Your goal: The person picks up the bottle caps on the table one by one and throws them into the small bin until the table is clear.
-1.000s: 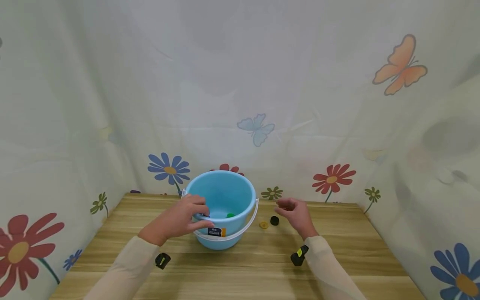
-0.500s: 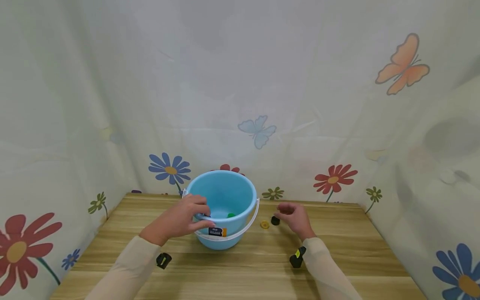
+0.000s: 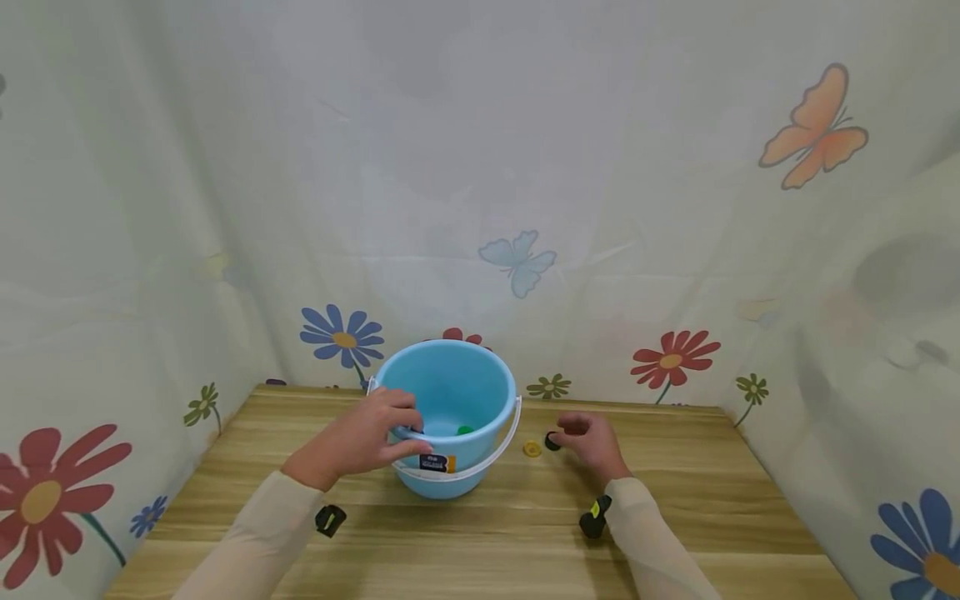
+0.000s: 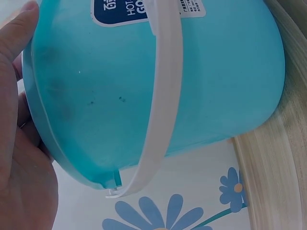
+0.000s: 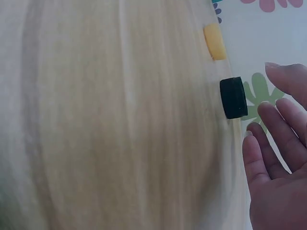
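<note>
A light blue bucket point(image 3: 442, 487) with a white handle point(image 4: 165, 91) stands upright. My left hand point(image 3: 360, 442) grips its near left rim, thumb outside and fingers inside. A green piece point(image 3: 465, 430) shows in the bucket; a dark blue bit beside my fingers is mostly hidden. To the right of the bucket, a yellow cap point(image 3: 532, 448) and a black bottle cap point(image 3: 552, 441) lie on the table. My right hand point(image 3: 592, 442) is beside the black cap. In the right wrist view its fingers are loosely spread, with a gap to the black cap point(image 5: 233, 97).
The wood-grain table point(image 3: 495, 550) ends at a pale curtain point(image 3: 420, 167) printed with flowers and butterflies, which hangs behind and at both sides. A black wrist device point(image 3: 593, 518) hangs beneath the right sleeve, another device point(image 3: 330, 520) by the left.
My right hand has lowered slightly toward the black cap, its fingertips now closer to it. The left hand keeps its hold on the bucket rim. The head view has shifted slightly.
</note>
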A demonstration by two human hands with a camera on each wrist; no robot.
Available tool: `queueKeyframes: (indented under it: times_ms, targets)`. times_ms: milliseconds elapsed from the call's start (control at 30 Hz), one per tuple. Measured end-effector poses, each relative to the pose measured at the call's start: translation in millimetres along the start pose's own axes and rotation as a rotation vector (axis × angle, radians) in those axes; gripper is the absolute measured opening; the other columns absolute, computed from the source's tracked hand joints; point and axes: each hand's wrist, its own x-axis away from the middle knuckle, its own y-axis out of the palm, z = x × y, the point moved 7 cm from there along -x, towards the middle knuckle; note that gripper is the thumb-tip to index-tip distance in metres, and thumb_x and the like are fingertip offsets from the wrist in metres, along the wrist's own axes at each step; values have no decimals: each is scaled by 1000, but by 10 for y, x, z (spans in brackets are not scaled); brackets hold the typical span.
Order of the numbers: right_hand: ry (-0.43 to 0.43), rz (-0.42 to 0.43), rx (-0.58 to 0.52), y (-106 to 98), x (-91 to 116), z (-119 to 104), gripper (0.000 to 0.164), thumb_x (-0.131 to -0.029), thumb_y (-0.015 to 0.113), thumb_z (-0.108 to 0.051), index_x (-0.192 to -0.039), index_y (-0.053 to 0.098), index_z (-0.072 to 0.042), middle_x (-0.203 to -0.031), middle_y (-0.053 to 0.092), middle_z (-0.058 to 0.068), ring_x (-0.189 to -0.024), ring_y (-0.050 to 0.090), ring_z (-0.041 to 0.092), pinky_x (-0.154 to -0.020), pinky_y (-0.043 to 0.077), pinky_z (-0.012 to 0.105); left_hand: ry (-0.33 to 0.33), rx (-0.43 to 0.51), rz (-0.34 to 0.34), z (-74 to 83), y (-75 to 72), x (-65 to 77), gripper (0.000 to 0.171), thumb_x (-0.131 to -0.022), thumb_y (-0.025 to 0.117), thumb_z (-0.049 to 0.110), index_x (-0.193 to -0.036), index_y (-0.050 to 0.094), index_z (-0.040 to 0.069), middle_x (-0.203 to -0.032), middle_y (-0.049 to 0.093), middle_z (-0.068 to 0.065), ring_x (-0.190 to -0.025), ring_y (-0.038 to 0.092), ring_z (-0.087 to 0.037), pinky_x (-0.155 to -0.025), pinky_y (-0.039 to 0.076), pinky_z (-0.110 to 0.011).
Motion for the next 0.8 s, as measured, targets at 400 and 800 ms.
queueKeyframes:
  times_ms: [400,800]
  targets:
    - [2,-10,97,66,-30,110,42,-77,91,-17,-112,74,-2,-110,75,11,-103,69,25,-88,56,38,7,1,13,5,0,4,21,-86,80,48,-89,72,28,-89,56,13,-92,53,-9,-86,57,-41]
    - [5,-37,139,124,-60,120,39,-77,90,-14,-111,74,-3,-110,75,13,-103,69,27,-90,56,42,8,10,21,10,-13,-1,21,-85,81,45,-89,73,27,-89,57,12,-92,55,-10,-85,59,-43]
